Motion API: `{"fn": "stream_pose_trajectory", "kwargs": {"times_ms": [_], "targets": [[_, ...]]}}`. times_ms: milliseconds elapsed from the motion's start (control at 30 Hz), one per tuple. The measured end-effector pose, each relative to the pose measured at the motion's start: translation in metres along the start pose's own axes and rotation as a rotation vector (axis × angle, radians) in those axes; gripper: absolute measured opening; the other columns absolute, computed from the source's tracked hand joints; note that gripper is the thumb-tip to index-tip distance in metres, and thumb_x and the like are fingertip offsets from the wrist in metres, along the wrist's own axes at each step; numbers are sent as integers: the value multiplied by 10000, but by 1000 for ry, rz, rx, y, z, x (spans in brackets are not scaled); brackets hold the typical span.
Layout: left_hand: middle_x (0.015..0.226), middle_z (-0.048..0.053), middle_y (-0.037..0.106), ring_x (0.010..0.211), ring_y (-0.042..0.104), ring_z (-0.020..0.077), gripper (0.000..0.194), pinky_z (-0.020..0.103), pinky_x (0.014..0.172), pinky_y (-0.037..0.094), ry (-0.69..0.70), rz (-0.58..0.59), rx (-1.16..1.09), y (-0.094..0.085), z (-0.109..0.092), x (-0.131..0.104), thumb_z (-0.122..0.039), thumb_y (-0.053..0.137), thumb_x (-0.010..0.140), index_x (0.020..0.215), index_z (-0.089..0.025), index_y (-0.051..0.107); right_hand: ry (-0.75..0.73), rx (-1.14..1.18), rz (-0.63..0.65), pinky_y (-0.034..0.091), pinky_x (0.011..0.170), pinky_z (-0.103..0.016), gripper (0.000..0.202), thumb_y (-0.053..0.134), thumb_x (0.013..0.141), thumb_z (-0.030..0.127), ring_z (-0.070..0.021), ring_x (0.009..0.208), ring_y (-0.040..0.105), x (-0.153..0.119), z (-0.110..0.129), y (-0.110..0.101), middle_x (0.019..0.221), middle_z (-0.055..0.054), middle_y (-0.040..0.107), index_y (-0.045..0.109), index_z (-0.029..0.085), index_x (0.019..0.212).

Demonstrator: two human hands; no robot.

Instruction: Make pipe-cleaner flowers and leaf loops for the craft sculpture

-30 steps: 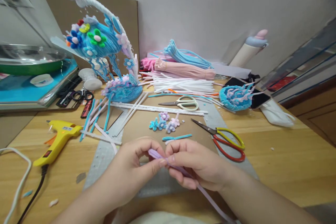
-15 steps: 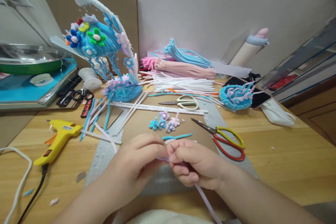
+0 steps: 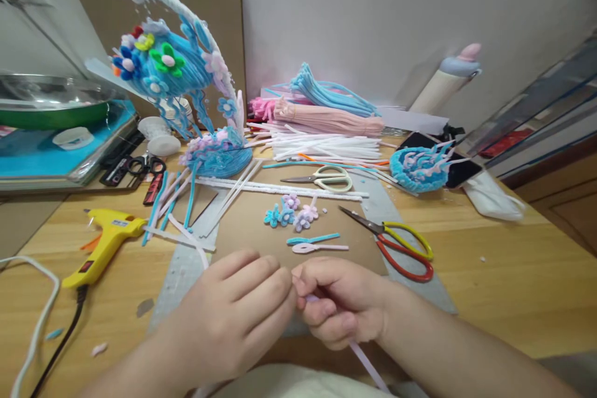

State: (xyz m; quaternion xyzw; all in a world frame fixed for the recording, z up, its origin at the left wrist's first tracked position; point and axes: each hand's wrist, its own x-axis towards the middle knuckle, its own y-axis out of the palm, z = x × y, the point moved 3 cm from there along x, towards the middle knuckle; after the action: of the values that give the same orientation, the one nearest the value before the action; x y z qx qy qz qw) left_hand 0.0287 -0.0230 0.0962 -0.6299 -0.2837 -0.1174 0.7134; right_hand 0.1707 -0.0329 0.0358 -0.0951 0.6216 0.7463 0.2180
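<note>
My right hand (image 3: 338, 301) is closed around a pale lilac pipe cleaner (image 3: 366, 364), whose tail hangs down toward my lap. Against its fingertips, my left hand (image 3: 252, 308) is curled with its back to me; the end of the pipe cleaner goes in there, mostly hidden by the fingers. Just beyond lie two looped pieces, a blue pipe cleaner loop (image 3: 313, 239) and a pale lilac loop (image 3: 321, 248). Behind them is a cluster of small pipe cleaner flowers (image 3: 291, 212) in blue, lilac and pink, on a cardboard sheet (image 3: 247, 233).
Red-and-yellow-handled scissors (image 3: 405, 249) lie to the right, pale green scissors (image 3: 326, 179) farther back. At left rests a yellow glue gun (image 3: 105, 239) with its cord. A blue flower-covered decoration (image 3: 177, 68) stands at back left, bundles of pipe cleaners (image 3: 326, 118) at the wall.
Both hands have come slightly nearer to me, uncovering the pale lilac loop. My left fingers have turned down and closed in against the right fingertips, covering the stretch of pipe cleaner between them.
</note>
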Motion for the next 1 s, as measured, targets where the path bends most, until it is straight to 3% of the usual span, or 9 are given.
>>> {"fn": "stream_pose_trajectory", "kwargs": {"times_ms": [200,300,400,567,667,800,900,933,1000], "targets": [[874,63,680,824,577,220,173,382,762,406,40,63,51,1,-2,-3,-114,458,862,832,-124,629,23,9,-59,274,259,-123,171,399,694,202,-32,243,272,2,-2,5,376,93,356,427,170,528],[791,55,660,769,563,201,150,362,730,407,30,79,53,0,-3,-1,-103,482,847,761,-132,600,-170,-139,-220,204,287,-120,96,425,681,180,-27,277,218,3,0,10,396,107,348,403,186,588],[718,39,618,704,528,177,119,334,685,398,-85,132,11,0,-5,3,-110,495,831,755,-140,581,-494,-517,-473,174,325,-147,80,449,643,162,-43,321,220,-2,4,18,396,113,321,388,205,615],[658,-2,549,641,470,144,126,279,602,346,-466,229,-252,-2,-9,6,-108,499,770,666,-170,533,-877,-1533,-872,227,454,-205,133,487,633,115,-70,484,326,-20,2,42,507,67,377,397,180,560],[579,-27,486,592,447,124,138,249,555,317,-789,352,-507,-1,-8,6,-126,492,711,582,-169,510,-1019,-2178,-800,224,489,-259,97,493,703,112,-96,501,364,-29,-5,56,548,35,479,485,173,629],[528,-50,477,524,427,99,65,216,509,313,-1205,551,-1190,13,-11,-2,-159,488,595,598,-161,553,-1264,-2757,-477,169,468,-293,151,493,773,136,-125,456,352,-38,-18,69,513,12,493,527,183,634],[481,-44,491,466,429,91,51,219,501,358,-1321,655,-1755,19,-19,-6,-194,514,546,553,-151,540,-1481,-2740,-269,118,445,-282,221,502,776,160,-112,415,297,-44,-26,75,438,33,421,482,192,558],[491,-33,507,472,447,97,76,230,518,381,-1319,667,-1819,18,-20,-6,-223,540,567,551,-149,540,-1456,-2666,-278,125,439,-278,219,501,772,158,-108,420,303,-44,-27,74,446,34,427,475,191,557],[585,-4,571,554,516,125,162,261,595,423,-1271,618,-1664,11,-17,-6,-308,583,653,631,-147,579,-1255,-2363,-478,164,428,-256,168,496,738,123,-92,437,323,-44,-21,70,481,40,446,474,187,584]]}}
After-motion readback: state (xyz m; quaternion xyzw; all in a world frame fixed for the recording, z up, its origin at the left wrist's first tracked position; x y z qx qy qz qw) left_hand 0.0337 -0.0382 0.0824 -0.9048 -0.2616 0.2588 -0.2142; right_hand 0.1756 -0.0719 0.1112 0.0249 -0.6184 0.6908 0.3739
